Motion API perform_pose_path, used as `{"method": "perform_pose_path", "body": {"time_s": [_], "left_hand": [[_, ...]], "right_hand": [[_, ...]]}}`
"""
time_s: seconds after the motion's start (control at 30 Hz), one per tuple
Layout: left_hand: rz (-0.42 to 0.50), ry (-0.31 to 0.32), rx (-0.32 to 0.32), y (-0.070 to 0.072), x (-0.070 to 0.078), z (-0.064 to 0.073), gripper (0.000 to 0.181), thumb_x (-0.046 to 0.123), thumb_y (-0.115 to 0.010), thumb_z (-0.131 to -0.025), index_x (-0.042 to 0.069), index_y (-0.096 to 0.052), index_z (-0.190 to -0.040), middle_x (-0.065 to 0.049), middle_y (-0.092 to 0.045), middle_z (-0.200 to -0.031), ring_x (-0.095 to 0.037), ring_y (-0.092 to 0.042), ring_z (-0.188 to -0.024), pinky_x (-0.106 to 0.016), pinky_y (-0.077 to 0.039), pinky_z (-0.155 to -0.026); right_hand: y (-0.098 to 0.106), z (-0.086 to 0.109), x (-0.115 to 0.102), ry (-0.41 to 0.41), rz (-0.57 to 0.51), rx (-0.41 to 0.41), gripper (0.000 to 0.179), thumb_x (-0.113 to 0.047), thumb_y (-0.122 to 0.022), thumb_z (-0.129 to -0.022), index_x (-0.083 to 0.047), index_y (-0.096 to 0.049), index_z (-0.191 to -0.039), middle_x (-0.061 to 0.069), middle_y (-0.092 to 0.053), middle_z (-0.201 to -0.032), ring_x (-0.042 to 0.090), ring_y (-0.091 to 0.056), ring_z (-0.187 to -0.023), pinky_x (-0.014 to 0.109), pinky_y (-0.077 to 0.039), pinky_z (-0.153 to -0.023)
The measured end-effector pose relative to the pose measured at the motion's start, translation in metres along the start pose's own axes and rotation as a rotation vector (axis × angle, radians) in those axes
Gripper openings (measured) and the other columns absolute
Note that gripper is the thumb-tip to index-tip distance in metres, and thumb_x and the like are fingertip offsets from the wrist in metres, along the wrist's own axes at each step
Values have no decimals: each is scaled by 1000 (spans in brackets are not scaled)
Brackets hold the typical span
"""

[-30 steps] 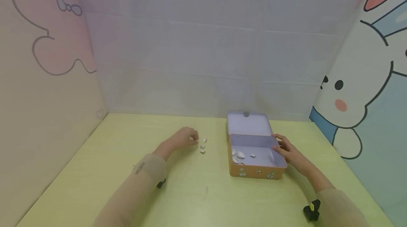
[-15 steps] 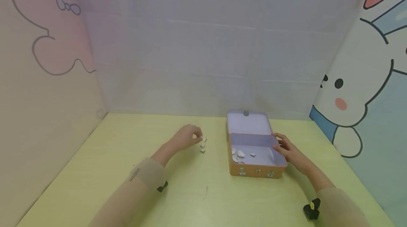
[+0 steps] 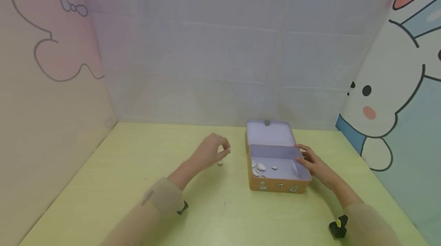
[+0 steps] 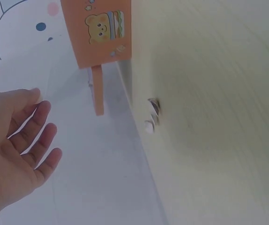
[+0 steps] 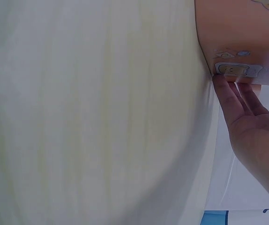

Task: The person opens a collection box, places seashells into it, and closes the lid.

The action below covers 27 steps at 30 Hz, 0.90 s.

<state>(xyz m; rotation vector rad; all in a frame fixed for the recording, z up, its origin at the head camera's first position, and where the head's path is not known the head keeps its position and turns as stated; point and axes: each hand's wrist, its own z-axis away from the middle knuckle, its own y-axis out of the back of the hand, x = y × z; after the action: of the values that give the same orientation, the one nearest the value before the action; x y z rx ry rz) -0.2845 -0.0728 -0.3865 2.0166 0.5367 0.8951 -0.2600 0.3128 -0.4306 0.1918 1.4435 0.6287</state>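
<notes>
My left hand (image 3: 210, 151) is raised above the table, pinching a small white seashell (image 3: 229, 150) between thumb and forefinger. Its other fingers are loosely bent in the left wrist view. Below it, a few small shells (image 4: 153, 107) lie in a row on the table, mostly hidden by the hand in the head view. To the right stands an orange tin case (image 3: 275, 186) with a lilac inside, its lid (image 3: 270, 133) tipped back. Several white shells (image 3: 261, 167) lie within, mostly at the left. My right hand (image 3: 315, 165) holds the case's right wall, thumb at the rim, fingers outside.
A pale yellow table (image 3: 206, 215) carries everything. Behind it hangs a whitish sheet (image 3: 193, 58). Cartoon-printed walls close in the left and right sides, with a rabbit (image 3: 386, 96) on the right one. The raised lid stands close to the back sheet.
My left hand has moved right and a little up with its shell, passing in front of the row of shells. My right hand and the case have stayed put.
</notes>
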Motion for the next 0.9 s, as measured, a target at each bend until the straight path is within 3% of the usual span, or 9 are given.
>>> {"method": "perform_pose_path", "body": {"time_s": [0.27,0.53,0.67,0.9], "left_hand": [[76,-6,93,-3,22,-1,5,15,-71,-83,14,-68,-80,7,-67,-78,-15,-53,-83,-33,-45,-81],[111,-29,161,-18,38,-5,5,15,-72,-83,13,-69,-81,6,-67,-79,-14,-53,-87,-29,-44,-81],[136,-25,170,-26,47,-8,7,17,-72,-83,13,-67,-80,6,-66,-80,-12,-52,-87,-27,-45,-80],[219,9,130,-41,59,-11,6,17,-72,-83,13,-68,-84,5,-66,-82,-16,-54,-88,-25,-45,-79]], "right_hand": [[0,-1,-2,-10,-14,-6,61,-32,-45,-100,-20,-10,-149,31,-9,-151,52,-19,-134,69,-31,-97],[1,-3,1,-11,0,-11,62,-34,-45,-100,-19,-10,-149,31,-8,-151,52,-17,-135,69,-31,-97],[1,-4,2,-11,0,-14,62,-34,-45,-100,-20,-10,-149,31,-9,-151,52,-18,-135,69,-32,-97],[0,-4,2,-9,-2,-10,63,-34,-45,-100,-22,-9,-150,31,-10,-151,52,-19,-134,69,-32,-96]]}}
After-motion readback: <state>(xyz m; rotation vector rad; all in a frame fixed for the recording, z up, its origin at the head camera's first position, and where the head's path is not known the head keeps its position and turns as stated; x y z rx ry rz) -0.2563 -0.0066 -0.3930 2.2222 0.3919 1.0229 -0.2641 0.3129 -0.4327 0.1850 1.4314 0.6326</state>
